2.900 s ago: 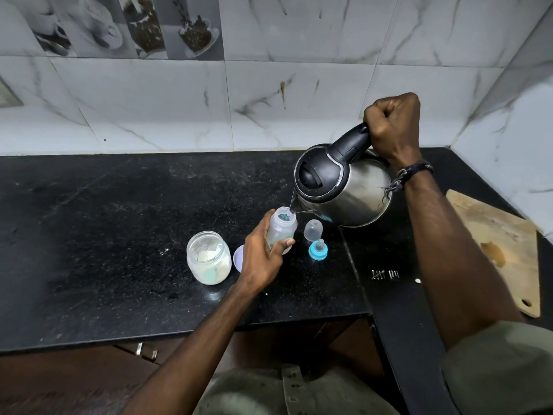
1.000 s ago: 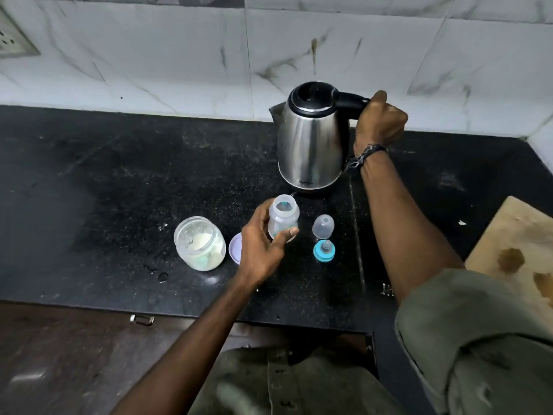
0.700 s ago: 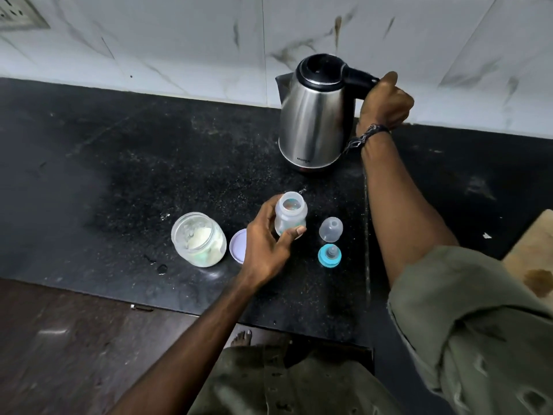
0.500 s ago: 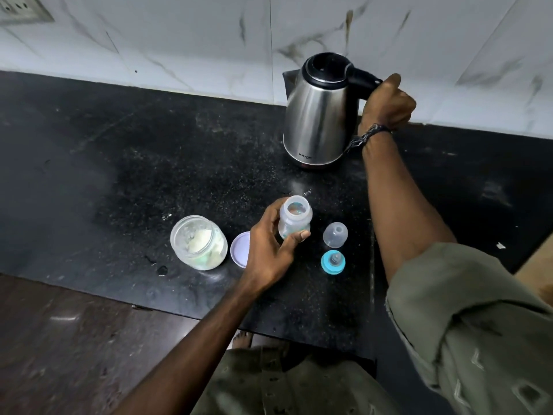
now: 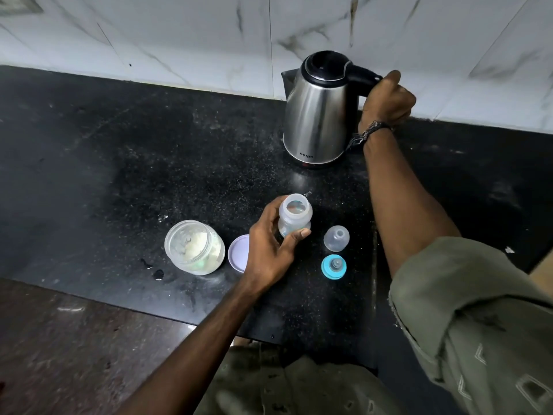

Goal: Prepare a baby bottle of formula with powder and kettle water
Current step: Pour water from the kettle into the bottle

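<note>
A small clear baby bottle (image 5: 294,218) stands open-mouthed on the black counter (image 5: 119,163), and my left hand (image 5: 270,250) grips it round the body. The steel kettle (image 5: 318,112) stands upright at the back near the wall, its lid down. My right hand (image 5: 386,98) is curled round its black handle. Left of the bottle sits an open glass jar of pale powder (image 5: 194,247) with its lilac lid (image 5: 238,256) lying beside it. To the bottle's right lie the clear bottle cap (image 5: 336,238) and the blue teat ring (image 5: 334,266).
White marble tiles (image 5: 179,37) back the counter. Small dark drops (image 5: 152,269) lie near the counter's front edge by the jar. A wooden board's corner (image 5: 543,274) shows at the far right. Brown floor (image 5: 59,339) lies below the counter edge.
The kettle was tilted over the bottle, pouring; it now stands upright at the back of the counter with my right hand still on the handle. My left hand keeps hold of the bottle.
</note>
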Demonstrator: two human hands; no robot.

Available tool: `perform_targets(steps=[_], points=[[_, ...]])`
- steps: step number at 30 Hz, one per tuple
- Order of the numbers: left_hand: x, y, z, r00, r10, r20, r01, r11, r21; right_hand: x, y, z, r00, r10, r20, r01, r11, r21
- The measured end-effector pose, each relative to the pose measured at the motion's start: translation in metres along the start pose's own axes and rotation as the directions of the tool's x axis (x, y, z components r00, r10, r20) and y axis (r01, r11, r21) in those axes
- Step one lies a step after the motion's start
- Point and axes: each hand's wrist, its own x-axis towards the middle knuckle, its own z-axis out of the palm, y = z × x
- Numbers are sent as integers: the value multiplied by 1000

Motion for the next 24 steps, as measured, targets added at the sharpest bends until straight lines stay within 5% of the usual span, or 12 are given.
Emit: perform_targets(steps=[13, 18, 24], points=[[-9, 15, -7, 999, 30, 26, -29, 999, -37, -6, 7, -22, 993, -110, 43, 112, 992, -61], [-15, 19, -14, 997, 61, 55, -60, 998, -16, -18, 12, -53, 985, -137, -106, 144, 987, 65], [-22, 20, -25, 996, 46, 76, -45, 999, -12, -61, 14, -110, 962, -253, -98, 268, 945, 189]])
